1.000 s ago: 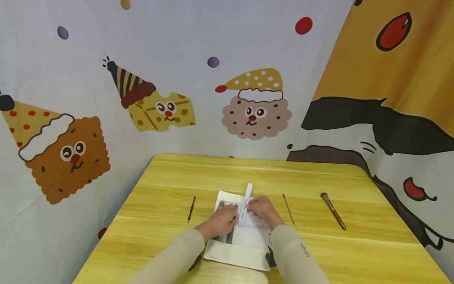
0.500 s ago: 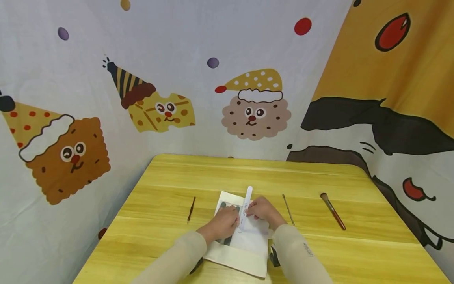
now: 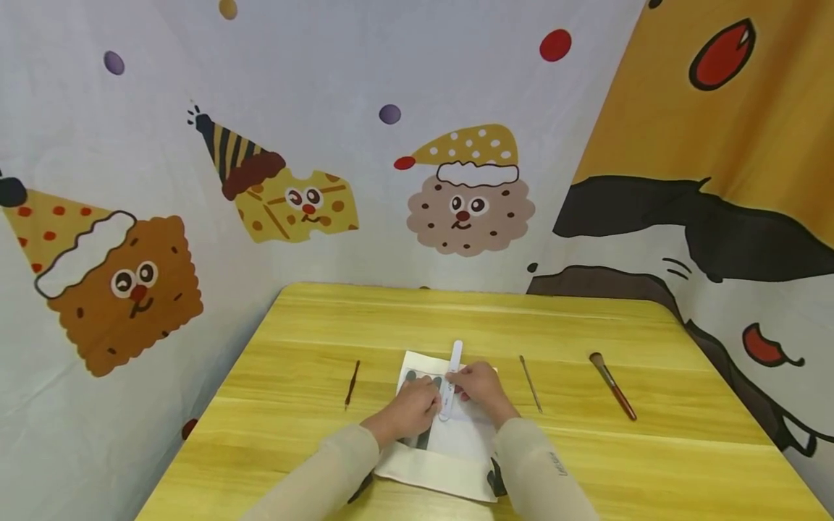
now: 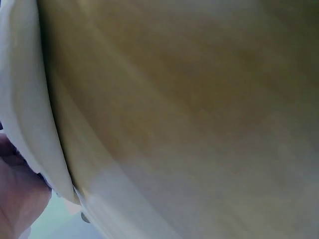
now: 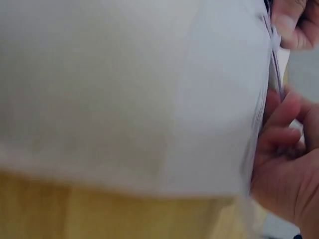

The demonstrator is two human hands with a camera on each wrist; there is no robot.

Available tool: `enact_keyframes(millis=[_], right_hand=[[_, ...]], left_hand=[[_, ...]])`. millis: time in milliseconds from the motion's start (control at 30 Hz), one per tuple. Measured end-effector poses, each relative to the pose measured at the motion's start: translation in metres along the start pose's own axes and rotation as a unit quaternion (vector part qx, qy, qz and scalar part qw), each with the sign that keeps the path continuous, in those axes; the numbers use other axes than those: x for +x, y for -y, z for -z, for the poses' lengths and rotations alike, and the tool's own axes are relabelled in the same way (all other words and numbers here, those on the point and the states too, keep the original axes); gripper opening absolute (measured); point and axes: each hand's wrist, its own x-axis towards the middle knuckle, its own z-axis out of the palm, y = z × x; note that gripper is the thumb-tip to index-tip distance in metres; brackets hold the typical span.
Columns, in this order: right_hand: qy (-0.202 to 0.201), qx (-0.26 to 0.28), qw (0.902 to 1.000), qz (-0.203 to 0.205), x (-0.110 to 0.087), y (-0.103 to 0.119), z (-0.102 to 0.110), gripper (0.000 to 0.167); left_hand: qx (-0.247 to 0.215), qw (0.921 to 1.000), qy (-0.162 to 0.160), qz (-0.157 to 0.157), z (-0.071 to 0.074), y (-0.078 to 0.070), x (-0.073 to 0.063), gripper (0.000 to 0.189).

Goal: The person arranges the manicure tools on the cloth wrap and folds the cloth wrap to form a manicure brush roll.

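Observation:
A cream fabric pouch (image 3: 436, 470) with grey-patterned and white pocket sections lies opened out on the table. My left hand (image 3: 409, 411) rests over its middle, fingers curled, and in the right wrist view that hand (image 5: 294, 22) pinches the pocket edge. My right hand (image 3: 481, 389) pinches a flat white nail file (image 3: 457, 356) with rounded ends and small print. The file stands slanted at the pocket opening, its lower end against the white section. In the left wrist view, the pouch's pale edge (image 4: 25, 94) partly covers my left hand (image 4: 22, 196).
A thin dark-brown tool (image 3: 352, 385) lies left of the pouch on the wooden table (image 3: 287, 412). To the right are a slim metallic stick (image 3: 531, 383) and a makeup brush (image 3: 612, 386). A cartoon-printed cloth (image 3: 365, 58) hangs behind.
The nail file and my right hand have shifted slightly on the pouch. The pouch's near edge has swung a little and back. My left hand keeps nearly the same place.

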Motion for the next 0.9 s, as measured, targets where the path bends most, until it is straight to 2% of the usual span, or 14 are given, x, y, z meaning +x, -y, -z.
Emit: enact_keyframes(millis=[133,367,467,600,700,800,900], right_hand=[[0.027,0.053,0.998,-0.022,0.001,-0.004,0.004,0.024],[0.028,-0.03,0.9992,-0.002,0.0,-0.003,0.009,0.03],[0.025,-0.032,0.9992,0.001,0.0,-0.003,0.008,0.034],[-0.01,-0.031,0.9995,-0.002,0.005,-0.006,0.003,0.037],[-0.053,-0.025,0.9983,-0.008,0.01,-0.008,0.001,0.03],[-0.086,-0.005,0.9963,0.004,0.016,-0.008,0.001,0.023],[-0.097,0.0,0.9951,0.019,0.023,-0.004,0.002,0.031]], left_hand=[[0.025,0.9997,0.003,-0.003,-0.001,0.0,0.001,0.014],[0.035,0.9994,0.008,-0.002,0.001,-0.005,0.001,0.011],[0.032,0.9994,0.014,0.0,0.003,-0.007,-0.001,0.011],[0.017,0.9997,0.018,-0.001,0.005,-0.006,-0.001,0.014],[0.008,0.9998,0.016,-0.006,0.004,-0.003,0.0,0.016],[0.001,0.9999,0.013,-0.007,0.002,-0.001,0.001,0.018],[-0.006,0.9999,0.009,-0.008,0.001,0.0,0.001,0.02]])
